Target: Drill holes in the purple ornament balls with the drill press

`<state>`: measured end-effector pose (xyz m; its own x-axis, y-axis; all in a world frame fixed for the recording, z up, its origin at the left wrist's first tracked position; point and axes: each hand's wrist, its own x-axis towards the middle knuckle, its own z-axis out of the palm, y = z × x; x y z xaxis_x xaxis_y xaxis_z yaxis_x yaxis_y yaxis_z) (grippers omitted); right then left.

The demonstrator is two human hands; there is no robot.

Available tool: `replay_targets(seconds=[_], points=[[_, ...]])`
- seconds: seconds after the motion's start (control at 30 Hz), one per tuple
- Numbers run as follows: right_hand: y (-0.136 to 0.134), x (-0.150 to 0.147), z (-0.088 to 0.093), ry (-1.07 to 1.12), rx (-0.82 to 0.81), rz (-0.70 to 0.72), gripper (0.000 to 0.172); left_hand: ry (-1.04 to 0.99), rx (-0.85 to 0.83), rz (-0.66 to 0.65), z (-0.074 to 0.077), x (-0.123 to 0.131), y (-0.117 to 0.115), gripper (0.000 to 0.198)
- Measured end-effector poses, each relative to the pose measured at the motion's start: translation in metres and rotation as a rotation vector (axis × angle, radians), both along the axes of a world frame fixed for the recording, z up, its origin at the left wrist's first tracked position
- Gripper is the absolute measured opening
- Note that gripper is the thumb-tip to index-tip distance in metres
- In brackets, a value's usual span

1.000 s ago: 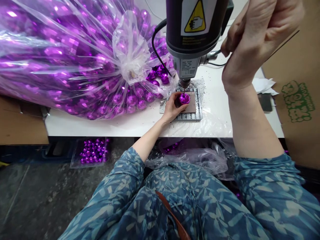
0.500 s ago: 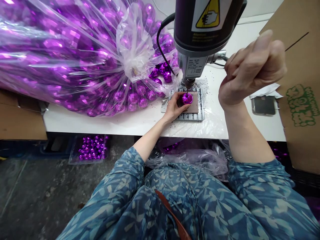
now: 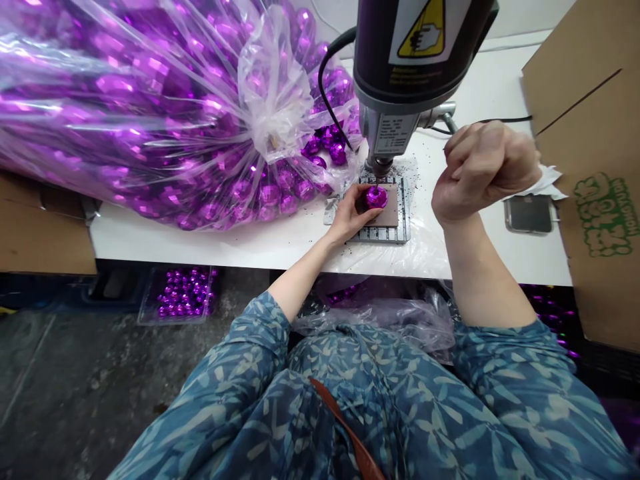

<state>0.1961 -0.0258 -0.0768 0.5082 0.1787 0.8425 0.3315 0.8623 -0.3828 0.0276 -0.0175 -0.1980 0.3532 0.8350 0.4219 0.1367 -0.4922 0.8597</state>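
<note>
Thumb and fingers of my left hand (image 3: 353,215) grip a shiny purple ball (image 3: 377,197) from its left side. The ball rests on a square brown pad (image 3: 390,215) over the grey metal base (image 3: 403,230) of a drill press (image 3: 395,127). Its bit points down at the top of the ball and seems to touch it. On the right, my right hand (image 3: 483,167) is raised and closed beside the machine's lever (image 3: 445,113). Its fingers hide whatever they grip.
A big clear bag of purple balls (image 3: 175,120) fills the table's left side. A phone (image 3: 529,213) lies at the right, by a cardboard box (image 3: 595,187). Below the table edge are a bin of small purple balls (image 3: 183,293) and crumpled plastic (image 3: 390,320).
My right hand has moved down and to the left, and the lever end now shows more. My left hand still holds the ball under the bit. The whole view has shifted slightly.
</note>
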Motion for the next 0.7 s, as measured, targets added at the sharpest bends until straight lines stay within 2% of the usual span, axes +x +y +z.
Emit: replay_targets(seconds=[0.1, 0.17, 0.23, 0.33, 0.4, 0.47, 0.53, 0.6, 0.7], points=[[-0.007, -0.003, -0.002, -0.016, -0.026, 0.003, 0.072, -0.004, -0.021, 0.008, 0.002, 0.000, -0.002, 0.068], [-0.015, -0.007, 0.009, -0.007, -0.047, 0.008, 0.073, -0.004, -0.029, 0.009, 0.003, 0.000, -0.002, 0.067], [-0.021, -0.011, 0.033, 0.016, -0.081, 0.011, 0.071, -0.006, -0.033, 0.006, 0.003, 0.000, -0.002, 0.067], [-0.020, -0.012, 0.080, -0.008, -0.212, 0.044, 0.060, -0.015, -0.039, 0.001, 0.002, 0.002, 0.000, 0.065], [-0.014, -0.010, 0.106, -0.019, -0.304, 0.115, 0.050, -0.031, -0.039, 0.005, 0.003, 0.002, -0.001, 0.065], [-0.007, -0.008, 0.120, -0.003, -0.356, 0.170, 0.045, -0.035, -0.023, 0.035, 0.008, -0.001, -0.009, 0.064], [-0.001, -0.006, 0.123, 0.002, -0.364, 0.182, 0.043, 0.001, -0.002, 0.068, 0.017, -0.011, -0.027, 0.063], [0.003, -0.005, 0.121, -0.005, -0.350, 0.167, 0.042, 0.095, -0.003, -0.022, 0.030, -0.027, -0.052, 0.061], [0.006, -0.004, 0.114, 0.010, -0.306, 0.170, 0.042, 0.336, -0.001, -0.386, 0.049, -0.051, -0.085, 0.058]])
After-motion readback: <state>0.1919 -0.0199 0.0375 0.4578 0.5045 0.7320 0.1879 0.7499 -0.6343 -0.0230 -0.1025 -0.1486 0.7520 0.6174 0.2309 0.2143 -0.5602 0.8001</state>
